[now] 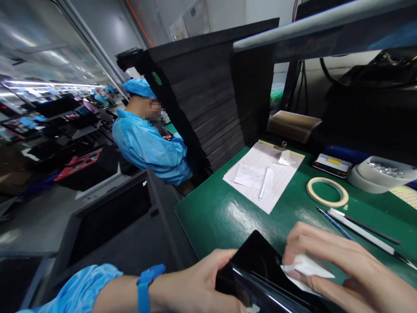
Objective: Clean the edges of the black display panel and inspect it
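At the bottom of the view my left hand, with a blue band on the wrist, grips a glossy black device by its left side. The device has dark flat faces and a shiny long edge; its exact kind is unclear, and its lower part runs out of the frame. My right hand pinches a folded white wipe between thumb and fingers. The wipe touches or nearly touches the right side of the device. Both are above the near edge of the green table.
On the table lie a clipboard with papers, a white pen, a tape roll, several slim tools and a white dish of small parts. Black trays are stacked behind. A person in blue sits left, beyond a black bin.
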